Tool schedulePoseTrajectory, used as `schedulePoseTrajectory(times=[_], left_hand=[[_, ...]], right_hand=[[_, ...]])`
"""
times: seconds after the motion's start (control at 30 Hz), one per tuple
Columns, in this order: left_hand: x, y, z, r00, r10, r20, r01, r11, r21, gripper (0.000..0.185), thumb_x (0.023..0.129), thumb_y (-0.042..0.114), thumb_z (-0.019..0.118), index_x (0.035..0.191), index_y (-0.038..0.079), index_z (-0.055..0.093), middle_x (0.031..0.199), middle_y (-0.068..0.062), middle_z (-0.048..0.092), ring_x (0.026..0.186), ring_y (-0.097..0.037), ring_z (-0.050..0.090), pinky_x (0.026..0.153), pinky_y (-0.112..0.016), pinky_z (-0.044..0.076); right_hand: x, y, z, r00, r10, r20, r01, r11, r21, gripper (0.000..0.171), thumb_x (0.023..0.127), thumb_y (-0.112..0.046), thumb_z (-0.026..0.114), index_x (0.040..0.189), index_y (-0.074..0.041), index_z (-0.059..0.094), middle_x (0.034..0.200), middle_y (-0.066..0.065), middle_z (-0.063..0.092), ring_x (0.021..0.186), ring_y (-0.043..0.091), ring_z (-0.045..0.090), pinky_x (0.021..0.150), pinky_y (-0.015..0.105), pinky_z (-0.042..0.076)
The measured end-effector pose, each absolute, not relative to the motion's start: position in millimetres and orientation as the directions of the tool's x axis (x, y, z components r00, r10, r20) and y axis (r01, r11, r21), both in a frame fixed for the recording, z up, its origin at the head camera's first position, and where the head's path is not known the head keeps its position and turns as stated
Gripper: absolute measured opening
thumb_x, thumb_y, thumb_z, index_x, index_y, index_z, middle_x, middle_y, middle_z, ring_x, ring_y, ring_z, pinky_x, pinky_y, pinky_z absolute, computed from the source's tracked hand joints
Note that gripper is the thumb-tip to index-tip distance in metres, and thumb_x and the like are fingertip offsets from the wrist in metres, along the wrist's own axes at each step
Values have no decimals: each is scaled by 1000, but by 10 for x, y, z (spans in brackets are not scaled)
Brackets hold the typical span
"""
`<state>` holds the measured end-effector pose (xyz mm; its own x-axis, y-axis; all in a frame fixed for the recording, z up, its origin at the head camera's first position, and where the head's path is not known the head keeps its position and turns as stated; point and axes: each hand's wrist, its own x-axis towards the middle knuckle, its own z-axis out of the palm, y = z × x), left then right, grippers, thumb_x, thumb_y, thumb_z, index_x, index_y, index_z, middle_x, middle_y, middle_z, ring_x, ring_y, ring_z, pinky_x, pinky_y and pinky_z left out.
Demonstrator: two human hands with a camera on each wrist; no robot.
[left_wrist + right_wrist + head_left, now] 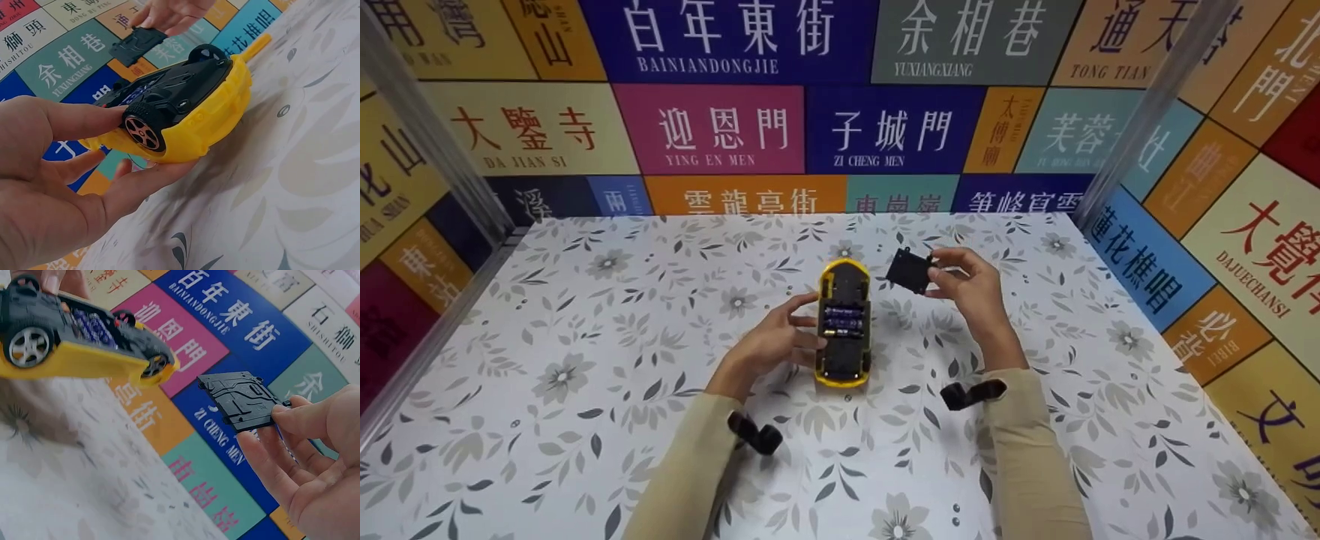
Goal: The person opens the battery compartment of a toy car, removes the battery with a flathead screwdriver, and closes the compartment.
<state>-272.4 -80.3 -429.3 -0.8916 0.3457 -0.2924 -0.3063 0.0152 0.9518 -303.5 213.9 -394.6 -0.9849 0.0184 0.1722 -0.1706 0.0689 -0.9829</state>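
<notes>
A yellow toy car (843, 367) is held upside down by my left hand (772, 337), its black underside facing up. Several dark batteries (844, 321) sit side by side in the open compartment in its middle. In the left wrist view the thumb lies by a wheel (143, 133) and the fingers support the yellow body (211, 126) from below. My right hand (971, 285) pinches a black battery cover (910, 271) at its edge, up and to the right of the car. Moulded ridges show on the cover's face (239, 402) in the right wrist view.
A white tablecloth (562, 375) with grey flowers and leaves covers the table. Colourful panels with large characters (709, 127) stand behind it and along both sides. Each wrist wears a black band (973, 393) over a beige sleeve (1035, 457).
</notes>
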Motion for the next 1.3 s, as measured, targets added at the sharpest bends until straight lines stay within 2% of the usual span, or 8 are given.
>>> schedulePoseTrajectory(times=[0.23,0.47,0.67,0.8,0.9,1.1,1.2,1.3], left_hand=[[-2748,-852,-4345,-858,432,-278,-330,-50,942,87,88,-11,59,160,21,23,149,-26,42,118,-37,62,99,-50,58],[-2772,-865,-4341,-858,466,-214,-304,-127,944,89,88,-8,62,159,24,20,145,-26,50,113,-31,67,98,-56,57],[-2779,-845,-4371,-870,439,-223,-307,-130,943,91,86,-11,60,159,23,18,142,-26,53,107,-31,69,98,-58,56],[-2786,-847,-4396,-859,445,-251,-331,-110,937,95,85,-12,60,160,23,14,147,-24,50,112,-34,68,99,-57,55],[-2792,-858,-4423,-842,472,-260,-337,-83,938,93,86,-10,59,162,17,12,150,-24,47,120,-37,64,101,-57,55],[-2807,-886,-4480,-823,496,-276,-332,-26,943,73,86,-7,58,154,2,32,146,-24,53,120,-35,64,100,-51,57],[-2808,-887,-4489,-829,478,-292,-337,-9,942,63,87,-6,59,147,-1,42,140,-23,58,113,-30,68,96,-48,60],[-2810,-875,-4486,-835,461,-301,-348,-17,937,63,86,-7,60,146,0,43,138,-22,59,107,-27,69,93,-48,61]], right_hand=[[-3128,2189,-4138,-998,18,66,-64,75,-995,32,96,-2,63,126,6,57,101,0,58,87,9,67,76,29,65],[-3158,2257,-4228,-998,49,-28,36,160,-987,31,98,-7,62,129,0,59,105,1,57,91,11,64,76,26,64],[-3186,2302,-4286,-988,106,-111,128,168,-977,32,98,-6,61,129,-1,60,105,0,57,88,10,60,72,23,63],[-3197,2320,-4348,-978,114,-174,191,162,-968,36,97,-4,61,132,0,59,104,0,57,85,10,61,72,22,63],[-3198,2320,-4386,-971,119,-207,224,153,-963,37,97,-3,61,134,0,59,103,1,58,81,9,64,71,22,62],[-3212,2312,-4416,-959,136,-247,265,133,-955,40,97,-1,59,137,1,58,100,0,60,74,7,67,70,21,63],[-3217,2309,-4412,-953,152,-261,281,133,-950,39,97,-1,59,137,0,59,101,4,64,71,8,68,69,22,63],[-3216,2321,-4382,-949,157,-274,298,156,-942,40,98,-4,58,138,-2,58,113,11,67,70,9,69,73,23,63]])
